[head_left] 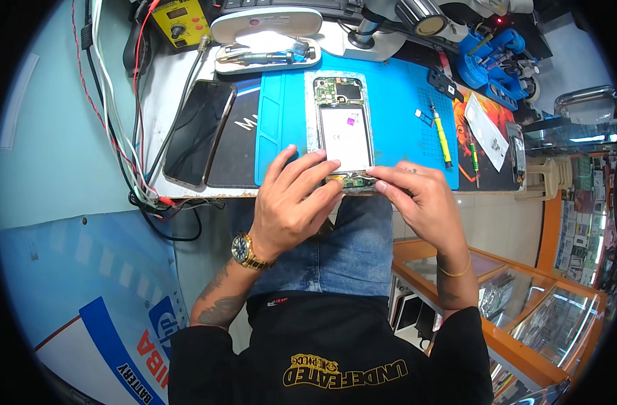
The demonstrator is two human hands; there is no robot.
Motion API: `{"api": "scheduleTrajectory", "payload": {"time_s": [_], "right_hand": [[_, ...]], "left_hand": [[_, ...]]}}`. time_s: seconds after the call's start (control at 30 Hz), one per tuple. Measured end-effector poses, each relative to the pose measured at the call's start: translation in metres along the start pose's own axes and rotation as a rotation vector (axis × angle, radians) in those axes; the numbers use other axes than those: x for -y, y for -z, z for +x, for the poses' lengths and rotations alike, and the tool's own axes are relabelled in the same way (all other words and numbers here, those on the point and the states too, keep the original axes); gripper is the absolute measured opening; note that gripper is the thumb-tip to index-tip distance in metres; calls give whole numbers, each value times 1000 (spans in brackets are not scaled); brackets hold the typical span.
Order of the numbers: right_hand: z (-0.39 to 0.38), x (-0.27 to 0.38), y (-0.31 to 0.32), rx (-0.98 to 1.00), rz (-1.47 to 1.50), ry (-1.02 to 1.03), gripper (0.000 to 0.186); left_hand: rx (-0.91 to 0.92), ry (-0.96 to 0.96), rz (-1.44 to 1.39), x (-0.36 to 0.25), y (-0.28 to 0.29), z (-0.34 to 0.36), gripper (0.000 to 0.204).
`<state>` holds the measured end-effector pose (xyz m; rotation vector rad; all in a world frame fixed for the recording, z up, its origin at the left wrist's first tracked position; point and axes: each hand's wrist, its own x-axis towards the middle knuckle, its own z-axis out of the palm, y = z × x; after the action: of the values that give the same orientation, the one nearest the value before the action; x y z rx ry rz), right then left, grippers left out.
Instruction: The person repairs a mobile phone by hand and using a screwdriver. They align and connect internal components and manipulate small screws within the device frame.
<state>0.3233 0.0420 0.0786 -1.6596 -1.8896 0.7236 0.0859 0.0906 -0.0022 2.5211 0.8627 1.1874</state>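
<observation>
An opened phone (345, 131) lies upright on a blue work mat (403, 94), with a white battery and green circuit boards exposed. My left hand (291, 202) rests over its lower left part, fingers spread and curved, tips touching it. My right hand (423, 199) is at the lower right corner, index fingertip and thumb pinched close together; whatever is between them is too small to make out. Right of the phone lie a yellow screwdriver (444, 143) and a small card-like part (423, 116). A dark phone (199, 131) lies to the left.
An open case of tools (268, 57), a microscope stand (364, 37), blue holder (474, 64), white pouch (487, 135) and yellow soldering station (180, 23) surround the mat. Cables (106, 121) hang at left. The bench edge is before me; a glass display case (518, 304) stands lower right.
</observation>
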Motion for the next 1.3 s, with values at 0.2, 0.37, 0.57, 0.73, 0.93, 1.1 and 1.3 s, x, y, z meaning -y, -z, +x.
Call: {"api": "scheduleTrajectory", "payload": {"time_s": [0.2, 0.37, 0.57, 0.73, 0.93, 1.1, 1.3], "right_hand": [[1, 0, 0, -1, -41, 28, 21], [1, -3, -1, -7, -45, 62, 25], [3, -2, 0, -1, -56, 60, 20], [5, -4, -1, 4, -7, 44, 18], [3, -5, -4, -20, 36, 5, 18], [0, -6, -11, -47, 55, 19, 19], [-1, -6, -12, -65, 61, 12, 20]], "left_hand": [[0, 3, -5, 0, -1, 0, 23], [3, 2, -3, 0, -1, 0, 23], [1, 0, 0, -1, -2, 0, 23], [5, 1, -1, -1, 0, 0, 22], [0, -13, -6, -1, -1, -1, 23], [2, -7, 5, -4, -2, -2, 24], [-18, -13, 11, -8, -6, -3, 30]]}}
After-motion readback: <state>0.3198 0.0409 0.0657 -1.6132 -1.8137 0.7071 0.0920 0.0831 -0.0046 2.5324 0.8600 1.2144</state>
